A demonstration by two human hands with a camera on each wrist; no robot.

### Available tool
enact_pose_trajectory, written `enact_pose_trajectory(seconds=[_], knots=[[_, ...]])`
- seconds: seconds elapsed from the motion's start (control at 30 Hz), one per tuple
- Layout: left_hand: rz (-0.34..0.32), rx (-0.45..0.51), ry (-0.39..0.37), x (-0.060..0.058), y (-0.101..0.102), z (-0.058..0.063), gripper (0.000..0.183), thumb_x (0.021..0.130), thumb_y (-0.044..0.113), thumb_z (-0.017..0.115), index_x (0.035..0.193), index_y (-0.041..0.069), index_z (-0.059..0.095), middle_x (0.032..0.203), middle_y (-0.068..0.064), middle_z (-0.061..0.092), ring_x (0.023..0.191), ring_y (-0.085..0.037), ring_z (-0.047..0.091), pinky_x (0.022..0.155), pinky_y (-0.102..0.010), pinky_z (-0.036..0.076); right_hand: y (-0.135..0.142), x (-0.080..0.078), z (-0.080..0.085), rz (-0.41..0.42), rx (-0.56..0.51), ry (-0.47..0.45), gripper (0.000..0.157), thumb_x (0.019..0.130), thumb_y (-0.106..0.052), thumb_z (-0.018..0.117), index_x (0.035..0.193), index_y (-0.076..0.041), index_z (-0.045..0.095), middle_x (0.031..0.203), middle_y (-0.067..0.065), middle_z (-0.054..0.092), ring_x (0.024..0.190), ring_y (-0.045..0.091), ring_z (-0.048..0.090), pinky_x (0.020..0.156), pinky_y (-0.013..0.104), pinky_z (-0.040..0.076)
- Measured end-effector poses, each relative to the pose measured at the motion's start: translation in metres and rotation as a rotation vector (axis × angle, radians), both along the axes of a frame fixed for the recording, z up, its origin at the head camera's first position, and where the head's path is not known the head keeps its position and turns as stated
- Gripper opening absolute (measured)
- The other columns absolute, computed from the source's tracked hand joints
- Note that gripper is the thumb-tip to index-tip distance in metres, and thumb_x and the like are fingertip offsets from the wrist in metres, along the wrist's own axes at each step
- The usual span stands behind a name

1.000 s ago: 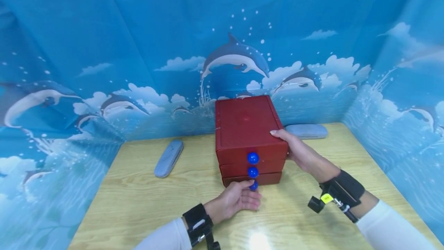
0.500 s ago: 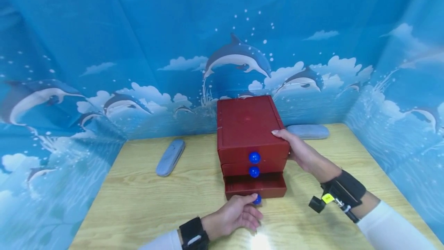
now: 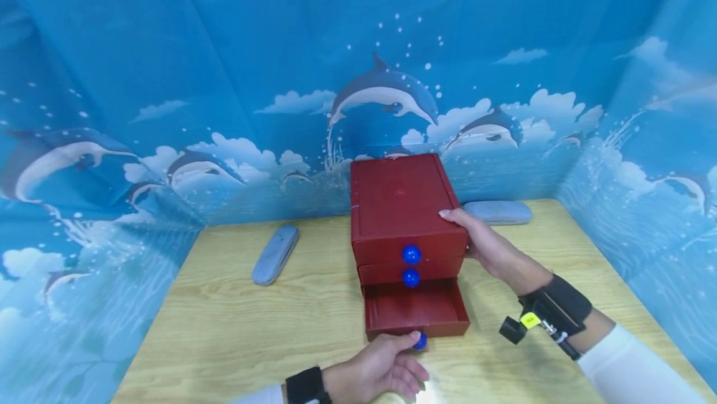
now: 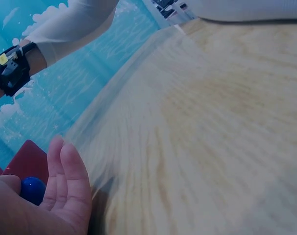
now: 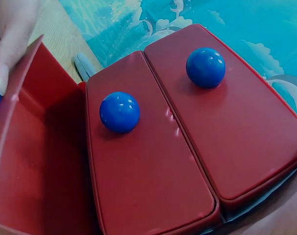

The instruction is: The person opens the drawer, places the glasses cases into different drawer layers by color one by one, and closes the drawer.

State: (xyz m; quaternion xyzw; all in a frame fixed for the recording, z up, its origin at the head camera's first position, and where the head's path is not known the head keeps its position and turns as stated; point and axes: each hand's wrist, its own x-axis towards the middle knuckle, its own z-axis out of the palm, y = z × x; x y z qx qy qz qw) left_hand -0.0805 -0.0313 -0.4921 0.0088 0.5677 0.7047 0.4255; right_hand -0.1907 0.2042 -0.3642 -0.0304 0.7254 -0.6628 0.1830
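A small red drawer cabinet with round blue knobs stands towards the back of the wooden table. Its bottom drawer is pulled out, and nothing lies in the part of it that shows. My left hand holds that drawer's blue knob, thumb on top and the other fingers loosely bent below. On the cabinet's right side, my right hand grips the body, its thumb over the top edge and its fingers hidden behind the side. In the right wrist view the middle drawer and the top drawer are closed.
A grey-blue oblong case lies on the table to the left of the cabinet. Another such case lies behind my right hand. A blue dolphin-print curtain surrounds the table's back and sides.
The bottom drawer has slid out from nearly closed to well open, drawn towards me by my left hand on its knob. My right hand stays on the cabinet's side.
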Motion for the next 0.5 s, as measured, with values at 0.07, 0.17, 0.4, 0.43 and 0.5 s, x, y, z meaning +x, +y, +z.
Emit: enact_pose_trajectory(seconds=[0.07, 0.17, 0.4, 0.43, 0.5], knots=[[-0.007, -0.005, 0.005, 0.003, -0.001, 0.001, 0.05, 0.093, 0.049, 0.052, 0.114, 0.003, 0.055, 0.074, -0.006, 0.069, 0.055, -0.012, 0.061, 0.053, -0.027, 0.053, 0.0, 0.0, 0.0, 0.0, -0.003, 0.002, 0.067, 0.095, -0.052, 0.045, 0.143, -0.01, 0.025, 0.133, 0.017, 0.041, 0.116, 0.031, 0.045, 0.089, 0.045, 0.044], [-0.024, 0.013, 0.009, 0.007, -0.002, 0.0, 0.047, 0.095, 0.047, 0.05, 0.116, 0.005, 0.053, 0.076, -0.009, 0.07, 0.054, -0.011, 0.061, 0.052, -0.026, 0.051, -0.001, 0.0, 0.0, 0.001, -0.007, 0.001, 0.066, 0.095, -0.052, 0.045, 0.143, -0.01, 0.025, 0.132, 0.017, 0.041, 0.116, 0.032, 0.045, 0.088, 0.045, 0.045], [-0.073, -0.05, 0.008, 0.014, -0.007, -0.001, 0.051, 0.095, 0.052, 0.048, 0.112, 0.005, 0.055, 0.085, -0.016, 0.071, 0.062, -0.013, 0.063, 0.056, -0.025, 0.052, -0.001, 0.0, 0.001, -0.007, 0.011, 0.0, 0.068, 0.095, -0.052, 0.045, 0.144, -0.01, 0.024, 0.133, 0.017, 0.041, 0.116, 0.032, 0.045, 0.089, 0.045, 0.044], [-0.078, -0.061, 0.014, 0.015, -0.007, -0.001, 0.051, 0.094, 0.053, 0.048, 0.111, 0.005, 0.055, 0.086, -0.017, 0.071, 0.063, -0.014, 0.064, 0.057, -0.025, 0.052, -0.001, 0.0, 0.001, -0.009, 0.012, -0.001, 0.068, 0.094, -0.052, 0.046, 0.144, -0.01, 0.024, 0.133, 0.017, 0.041, 0.116, 0.032, 0.045, 0.089, 0.045, 0.044], [-0.079, -0.072, 0.026, 0.017, -0.006, -0.001, 0.05, 0.094, 0.053, 0.048, 0.11, 0.006, 0.055, 0.087, -0.019, 0.07, 0.064, -0.014, 0.064, 0.057, -0.025, 0.052, -0.001, 0.0, 0.0, -0.013, 0.011, -0.005, 0.068, 0.094, -0.052, 0.046, 0.143, -0.01, 0.024, 0.133, 0.017, 0.041, 0.115, 0.032, 0.046, 0.088, 0.045, 0.044]])
